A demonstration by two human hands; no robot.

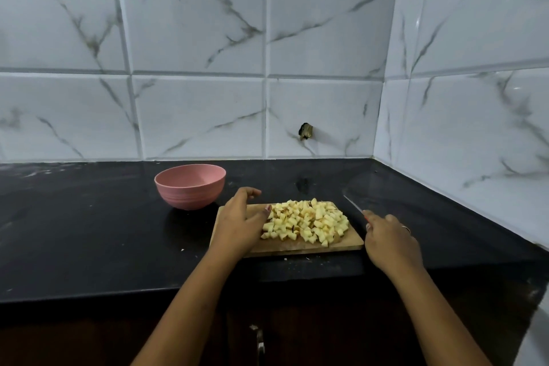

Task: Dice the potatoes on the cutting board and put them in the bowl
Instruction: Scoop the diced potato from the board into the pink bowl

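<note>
Head view: the diced potatoes (306,223) lie heaped on the wooden cutting board (350,239) on the black bench (89,232). The left hand (240,223) rests loosely spread on the board's left end, thumb against the heap. The right hand (389,242), just right of the board, grips a knife (353,204). The pink bowl (190,193) stands apart, beyond the left hand, before the tiled wall (196,116).
</note>
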